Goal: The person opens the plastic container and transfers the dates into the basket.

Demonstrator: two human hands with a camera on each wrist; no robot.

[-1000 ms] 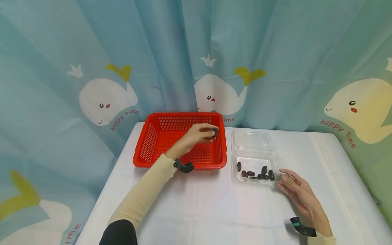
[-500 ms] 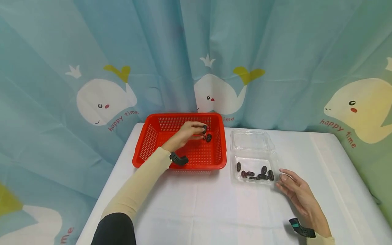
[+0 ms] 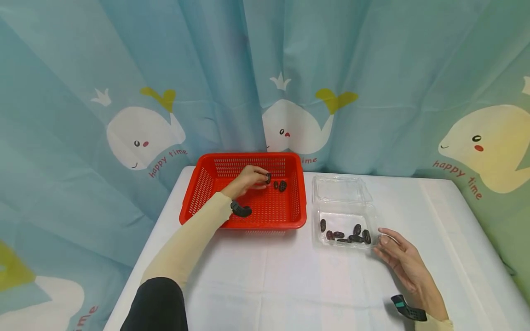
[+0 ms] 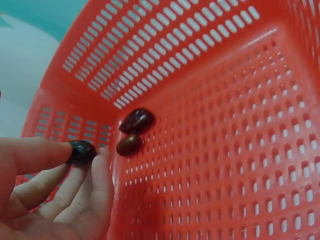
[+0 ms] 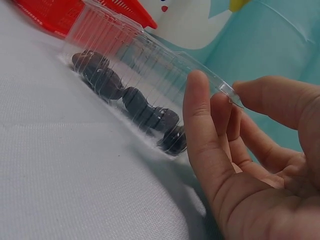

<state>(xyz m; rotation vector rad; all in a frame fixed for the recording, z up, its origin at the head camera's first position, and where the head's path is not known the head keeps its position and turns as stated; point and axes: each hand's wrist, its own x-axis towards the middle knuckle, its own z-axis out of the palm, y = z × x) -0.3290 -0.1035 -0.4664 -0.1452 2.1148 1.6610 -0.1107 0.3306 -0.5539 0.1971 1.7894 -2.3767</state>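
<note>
Over the floor of the red plastic basket (image 3: 244,224), my left hand (image 3: 248,178) pinches a dark date (image 4: 82,152) between thumb and fingers. Just beyond it lie two more dates on the basket floor, a larger one (image 4: 136,120) and a smaller brown one (image 4: 129,145), side by side near a corner. My right hand (image 3: 401,257) holds the right front corner of a clear plastic box (image 3: 343,216), its fingertips at the rim. Several dark dates (image 3: 356,238) lie inside the box, mostly along its front side.
The box's clear lid (image 3: 340,188) is folded back behind it. Both containers stand on a white cloth-covered table (image 3: 298,285), the basket to the left of the box. A blue curtain (image 3: 223,69) with whale prints hangs right behind the table.
My left hand has moved left inside the basket, still pinching the date. The two dates on the basket floor have come into view beside it. My right hand keeps its place at the box.
</note>
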